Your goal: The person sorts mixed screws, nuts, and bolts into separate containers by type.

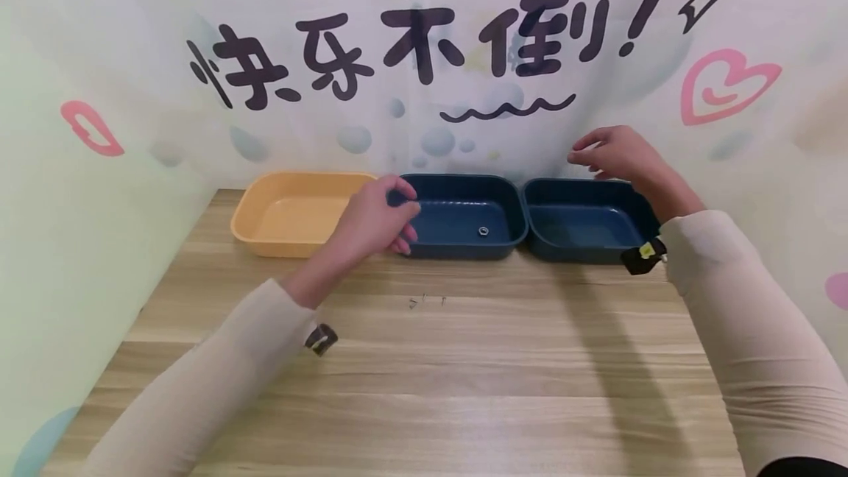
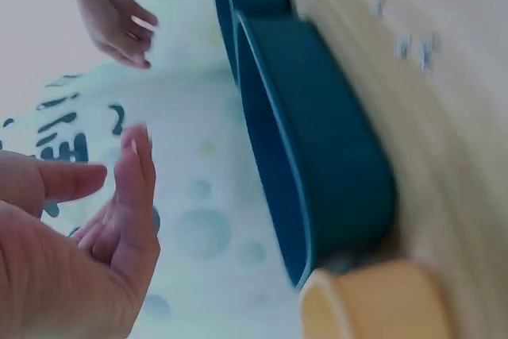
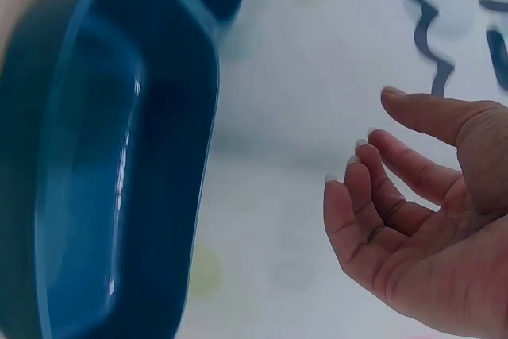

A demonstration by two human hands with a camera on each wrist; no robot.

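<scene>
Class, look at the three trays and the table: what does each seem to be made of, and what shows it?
Yellow tray: probably plastic, matte, one even colour with rounded moulded rim.
Middle blue tray and right blue tray: likely the same plastic, slightly glossy; light streaks show on the inner wall.
Table: wood or wood-look laminate, matte; the grain lines cannot settle which.

Cream long sleeves (image 1: 218,377), black wrist straps (image 1: 321,338)

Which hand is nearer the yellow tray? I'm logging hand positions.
Left. The left hand hovers at the yellow tray's right end, over the middle blue tray's rim. The right hand is above the far blue tray, two trays away.
</scene>
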